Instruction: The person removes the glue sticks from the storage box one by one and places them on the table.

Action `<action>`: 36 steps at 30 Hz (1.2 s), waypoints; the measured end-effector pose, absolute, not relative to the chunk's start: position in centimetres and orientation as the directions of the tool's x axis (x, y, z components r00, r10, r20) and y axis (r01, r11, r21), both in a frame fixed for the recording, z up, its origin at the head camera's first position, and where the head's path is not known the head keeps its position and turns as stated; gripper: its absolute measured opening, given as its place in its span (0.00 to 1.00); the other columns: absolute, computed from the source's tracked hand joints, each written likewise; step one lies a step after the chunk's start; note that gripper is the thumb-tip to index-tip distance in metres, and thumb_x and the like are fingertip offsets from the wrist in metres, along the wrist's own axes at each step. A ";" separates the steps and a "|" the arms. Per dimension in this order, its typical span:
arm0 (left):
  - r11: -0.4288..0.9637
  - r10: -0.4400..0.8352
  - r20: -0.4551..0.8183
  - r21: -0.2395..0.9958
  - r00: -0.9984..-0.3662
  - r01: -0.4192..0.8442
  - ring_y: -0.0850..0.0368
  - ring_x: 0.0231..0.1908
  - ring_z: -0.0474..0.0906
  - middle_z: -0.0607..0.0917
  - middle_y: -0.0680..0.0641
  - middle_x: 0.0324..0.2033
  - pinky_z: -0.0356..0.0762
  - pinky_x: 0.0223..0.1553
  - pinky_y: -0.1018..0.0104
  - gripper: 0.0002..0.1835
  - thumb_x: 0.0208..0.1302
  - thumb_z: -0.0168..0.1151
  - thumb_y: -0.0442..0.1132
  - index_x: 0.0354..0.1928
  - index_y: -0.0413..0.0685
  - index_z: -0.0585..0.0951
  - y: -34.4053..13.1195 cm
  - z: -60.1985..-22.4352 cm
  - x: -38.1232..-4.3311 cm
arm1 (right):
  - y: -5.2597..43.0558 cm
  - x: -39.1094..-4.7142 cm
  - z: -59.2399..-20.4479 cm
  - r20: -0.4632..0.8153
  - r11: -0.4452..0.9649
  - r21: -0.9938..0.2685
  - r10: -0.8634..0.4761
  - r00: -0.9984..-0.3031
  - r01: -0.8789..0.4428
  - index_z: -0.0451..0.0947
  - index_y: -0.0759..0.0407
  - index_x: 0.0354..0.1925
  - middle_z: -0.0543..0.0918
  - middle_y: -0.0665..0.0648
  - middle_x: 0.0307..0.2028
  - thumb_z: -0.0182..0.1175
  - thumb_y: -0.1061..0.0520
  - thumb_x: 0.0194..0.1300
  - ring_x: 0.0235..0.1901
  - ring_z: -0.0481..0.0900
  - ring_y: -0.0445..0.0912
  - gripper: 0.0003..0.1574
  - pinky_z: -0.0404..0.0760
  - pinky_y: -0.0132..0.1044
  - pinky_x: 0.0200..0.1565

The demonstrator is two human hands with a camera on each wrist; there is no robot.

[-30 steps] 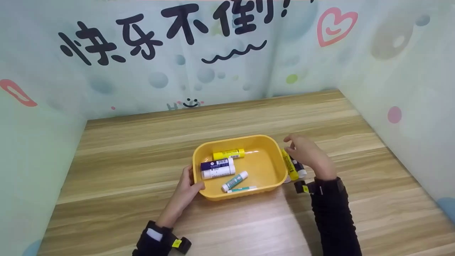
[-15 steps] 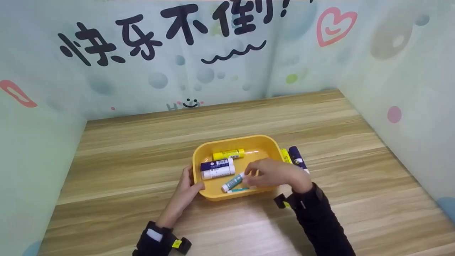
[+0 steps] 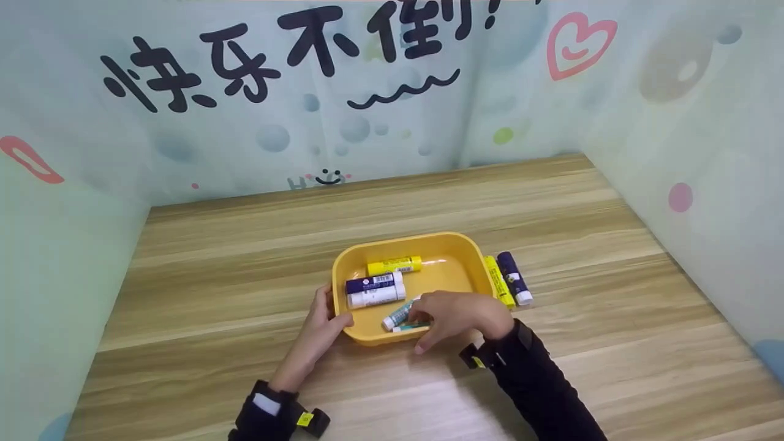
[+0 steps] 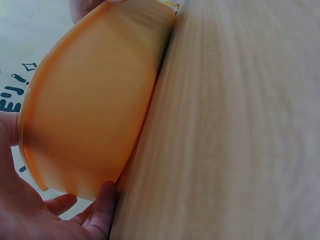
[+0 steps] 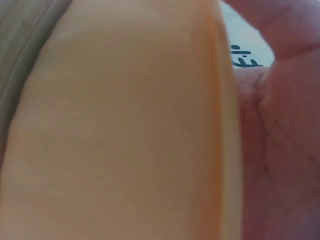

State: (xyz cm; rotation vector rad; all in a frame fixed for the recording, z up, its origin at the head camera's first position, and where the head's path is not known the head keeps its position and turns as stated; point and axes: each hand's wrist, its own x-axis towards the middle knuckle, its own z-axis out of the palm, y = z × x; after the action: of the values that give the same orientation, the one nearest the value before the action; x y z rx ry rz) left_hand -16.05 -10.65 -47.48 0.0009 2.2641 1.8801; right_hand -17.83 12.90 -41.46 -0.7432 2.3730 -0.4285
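On the table stands a yellow plastic basket (image 3: 459,278) with a few glue sticks inside. My left hand (image 3: 318,324) holds its left end, thumb over the rim and fingers along the outer wall, as the left wrist view also shows. My right hand (image 3: 456,315) reaches over the front rim, its fingers bent down at the small green-and-white glue stick (image 3: 397,315) and the thumb spread outside the wall. A thin green-and-white stick (image 3: 405,327) lies partly hidden under that hand. Further back in the basket are a yellow glue stick (image 3: 392,265), a purple one (image 3: 370,283) and a white one (image 3: 373,297).
Against the basket's right side lie another yellow glue stick (image 3: 501,285) and another purple one (image 3: 514,278), side by side on the wooden table (image 3: 245,245). Printed wall panels (image 3: 392,135) enclose the table at the back and both sides.
My right hand has moved left from beside the glue sticks on the table, into the basket, then lower over its front rim. The left hand and the basket have stayed put.
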 end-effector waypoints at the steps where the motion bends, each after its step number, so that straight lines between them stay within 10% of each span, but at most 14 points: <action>1: 0.195 0.122 -0.147 0.973 -0.982 -0.121 0.44 0.62 0.61 0.60 0.35 0.64 0.59 0.63 0.53 0.39 0.48 0.53 0.29 0.64 0.36 0.52 -10.6 -47.5 -16.0 | 12.9 -17.9 -41.5 -0.457 0.794 -0.448 -0.598 -0.658 -0.411 0.75 0.57 0.48 0.79 0.53 0.45 0.67 0.43 0.47 0.42 0.71 0.43 0.32 0.69 0.39 0.50; 23: 0.173 0.148 -0.154 0.977 -0.977 -0.127 0.40 0.63 0.58 0.57 0.31 0.65 0.56 0.64 0.50 0.39 0.50 0.53 0.27 0.65 0.34 0.50 -10.7 -46.4 -15.8 | 14.0 -18.2 -40.8 -0.483 0.826 -0.454 -0.544 -0.686 -0.335 0.78 0.54 0.41 0.79 0.47 0.38 0.66 0.42 0.47 0.35 0.70 0.42 0.25 0.70 0.36 0.44; 36: 0.171 0.138 -0.131 0.979 -0.982 -0.107 0.41 0.56 0.66 0.64 0.31 0.60 0.69 0.55 0.56 0.37 0.49 0.53 0.26 0.63 0.32 0.53 -10.7 -47.0 -16.0 | 13.9 -17.1 -38.9 -0.281 0.706 -0.462 -0.690 -0.667 -0.536 0.75 0.56 0.39 0.74 0.48 0.28 0.62 0.58 0.54 0.30 0.68 0.41 0.12 0.70 0.31 0.36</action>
State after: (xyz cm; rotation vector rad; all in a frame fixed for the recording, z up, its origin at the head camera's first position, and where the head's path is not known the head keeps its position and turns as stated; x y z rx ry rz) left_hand -15.95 -10.69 -46.96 0.0302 2.2506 1.9087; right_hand -17.13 13.92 -38.91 -0.9443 2.4757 -0.4774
